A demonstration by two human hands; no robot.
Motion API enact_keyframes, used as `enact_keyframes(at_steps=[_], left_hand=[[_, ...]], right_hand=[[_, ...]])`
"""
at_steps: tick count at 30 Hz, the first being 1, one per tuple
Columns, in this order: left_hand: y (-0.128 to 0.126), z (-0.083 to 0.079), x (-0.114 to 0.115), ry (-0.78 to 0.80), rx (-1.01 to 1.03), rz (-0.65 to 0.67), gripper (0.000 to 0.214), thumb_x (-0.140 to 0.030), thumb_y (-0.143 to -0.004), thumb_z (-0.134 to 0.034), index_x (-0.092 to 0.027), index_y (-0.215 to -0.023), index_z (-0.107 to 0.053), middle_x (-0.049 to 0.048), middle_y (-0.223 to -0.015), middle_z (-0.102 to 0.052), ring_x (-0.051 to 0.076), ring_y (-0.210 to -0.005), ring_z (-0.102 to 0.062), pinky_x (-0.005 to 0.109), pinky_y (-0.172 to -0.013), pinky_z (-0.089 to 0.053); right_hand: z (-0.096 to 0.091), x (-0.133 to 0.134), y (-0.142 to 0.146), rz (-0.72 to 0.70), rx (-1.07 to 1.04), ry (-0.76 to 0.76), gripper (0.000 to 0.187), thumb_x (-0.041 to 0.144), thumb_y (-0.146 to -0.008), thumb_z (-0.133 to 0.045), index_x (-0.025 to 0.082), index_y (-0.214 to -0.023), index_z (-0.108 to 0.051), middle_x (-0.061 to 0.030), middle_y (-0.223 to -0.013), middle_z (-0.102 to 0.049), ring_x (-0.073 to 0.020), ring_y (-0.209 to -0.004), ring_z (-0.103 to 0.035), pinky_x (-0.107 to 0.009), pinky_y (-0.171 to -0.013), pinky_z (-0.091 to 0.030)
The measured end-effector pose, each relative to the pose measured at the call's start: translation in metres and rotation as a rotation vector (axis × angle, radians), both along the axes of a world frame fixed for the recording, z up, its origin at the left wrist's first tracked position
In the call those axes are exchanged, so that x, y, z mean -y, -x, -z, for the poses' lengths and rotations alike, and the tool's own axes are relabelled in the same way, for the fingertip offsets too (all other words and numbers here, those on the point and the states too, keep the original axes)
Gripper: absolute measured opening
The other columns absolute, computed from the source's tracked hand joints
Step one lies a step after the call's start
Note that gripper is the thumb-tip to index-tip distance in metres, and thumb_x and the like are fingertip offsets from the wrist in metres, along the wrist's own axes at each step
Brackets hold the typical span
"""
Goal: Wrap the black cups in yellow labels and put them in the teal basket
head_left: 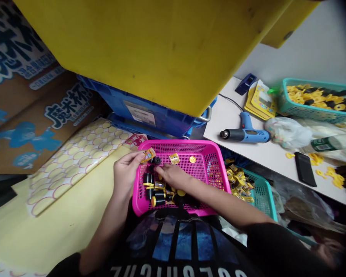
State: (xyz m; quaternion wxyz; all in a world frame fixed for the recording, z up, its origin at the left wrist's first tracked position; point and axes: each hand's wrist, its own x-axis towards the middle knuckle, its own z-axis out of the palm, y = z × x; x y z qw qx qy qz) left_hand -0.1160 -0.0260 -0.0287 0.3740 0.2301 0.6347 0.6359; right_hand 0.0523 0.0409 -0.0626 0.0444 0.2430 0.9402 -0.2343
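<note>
My left hand (pixel 126 169) is at the left rim of the pink basket (pixel 178 144), its thumb and fingers pinching a small yellow printed sleeve (pixel 148 155). Close by, inside the basket, my right hand (pixel 173 175) has its fingers curled down at small black parts; whatever is between the fingertips is hidden. A round black piece (pixel 157 161) lies between the two hands. Below them are several black cylinders with yellow ends (pixel 158 199). Another yellow printed piece (pixel 174 158) and a yellow round cap (pixel 192 159) lie on the basket floor.
A teal basket (pixel 262 196) holding yellow printed pieces stands to the right. On the white table are a blue heat gun (pixel 245 134), a phone (pixel 305 169) and a teal basket of yellow and black parts (pixel 320 111). A yellow bin (pixel 161 50) looms ahead; cartons (pixel 46 127) stand left.
</note>
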Motion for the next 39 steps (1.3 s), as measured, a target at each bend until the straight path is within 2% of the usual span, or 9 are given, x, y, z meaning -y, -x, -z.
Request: enact_keyframes(at_steps=[3,6,9,14,19,26,30,35,39], left_hand=[[-0.001,-0.001,0.003,0.013,0.012,0.046,0.023,-0.037,-0.071,-0.078,-0.018,-0.084,-0.076,0.0062,-0.088,-0.078,0.022,-0.082,-0.073,0.035,-0.081,-0.058],[-0.004,-0.005,0.004,0.046,-0.011,0.083,0.022,-0.036,-0.070,-0.078,-0.017,-0.082,-0.077,0.0062,-0.086,-0.078,0.022,-0.081,-0.073,0.034,-0.078,-0.059],[-0.009,-0.008,0.003,0.065,-0.064,0.134,0.019,-0.034,-0.069,-0.078,-0.018,-0.080,-0.077,0.0057,-0.086,-0.078,0.021,-0.081,-0.072,0.032,-0.079,-0.058],[-0.019,-0.012,0.001,0.036,-0.103,0.176,0.023,-0.038,-0.069,-0.078,-0.018,-0.080,-0.077,0.0051,-0.083,-0.078,0.018,-0.069,-0.070,0.030,-0.068,-0.059],[-0.030,-0.008,0.001,-0.037,-0.084,0.162,0.027,-0.044,-0.070,-0.077,-0.018,-0.079,-0.077,0.0053,-0.086,-0.077,0.016,-0.062,-0.068,0.028,-0.059,-0.058],[-0.041,-0.015,-0.001,-0.094,-0.229,0.227,0.015,-0.036,-0.074,-0.075,-0.022,-0.078,-0.077,0.0048,-0.087,-0.078,0.020,-0.086,-0.072,0.036,-0.088,-0.056],[-0.049,-0.023,-0.003,-0.073,-0.242,0.288,0.016,-0.036,-0.074,-0.075,-0.022,-0.081,-0.076,0.0050,-0.091,-0.078,0.021,-0.089,-0.071,0.038,-0.090,-0.055],[-0.056,-0.031,-0.003,-0.003,-0.135,0.378,0.036,-0.039,-0.066,-0.081,-0.019,-0.095,-0.073,0.0079,-0.100,-0.076,0.023,-0.091,-0.071,0.037,-0.084,-0.058],[-0.060,-0.031,-0.003,-0.002,-0.035,0.447,0.036,-0.032,-0.061,-0.085,-0.018,-0.092,-0.072,0.0059,-0.092,-0.077,0.020,-0.086,-0.072,0.034,-0.082,-0.058]], right_hand=[[-0.023,-0.009,-0.023,0.250,-0.265,0.246,0.044,0.021,-0.080,-0.061,0.015,-0.123,-0.054,-0.0117,-0.104,-0.067,-0.0232,-0.091,-0.064,-0.038,-0.079,-0.052],[-0.050,-0.016,-0.040,0.556,-0.624,0.612,0.034,0.026,-0.079,-0.063,0.021,-0.111,-0.054,-0.0057,-0.100,-0.066,-0.0177,-0.086,-0.064,-0.034,-0.076,-0.053],[-0.070,-0.020,-0.045,0.638,-0.854,0.816,0.038,0.031,-0.075,-0.070,0.024,-0.108,-0.053,-0.0027,-0.099,-0.064,-0.0144,-0.080,-0.063,-0.030,-0.071,-0.053],[-0.075,-0.023,-0.041,0.621,-0.857,0.864,0.032,0.039,-0.071,-0.076,0.022,-0.093,-0.059,-0.0004,-0.085,-0.063,-0.0131,-0.073,-0.060,-0.029,-0.068,-0.051],[-0.069,-0.024,-0.046,0.618,-0.833,0.883,0.033,0.041,-0.070,-0.077,0.021,-0.092,-0.064,0.0010,-0.079,-0.063,-0.0116,-0.069,-0.058,-0.027,-0.065,-0.049],[-0.066,-0.024,-0.061,0.587,-0.814,0.897,0.027,0.037,-0.072,-0.077,0.020,-0.090,-0.065,0.0020,-0.074,-0.063,-0.0106,-0.065,-0.057,-0.027,-0.065,-0.049],[-0.061,-0.020,-0.063,0.598,-0.838,0.906,0.030,0.036,-0.071,-0.078,0.021,-0.093,-0.065,0.0007,-0.079,-0.065,-0.0113,-0.068,-0.060,-0.029,-0.069,-0.051],[-0.052,-0.011,-0.058,0.645,-0.941,0.934,0.042,0.032,-0.061,-0.085,0.022,-0.096,-0.064,-0.0003,-0.090,-0.067,-0.0134,-0.076,-0.064,-0.033,-0.077,-0.053],[-0.048,-0.005,-0.055,0.600,-1.071,1.059,0.029,0.040,-0.071,-0.079,0.021,-0.089,-0.067,-0.0027,-0.097,-0.068,-0.0159,-0.090,-0.064,-0.034,-0.085,-0.051]])
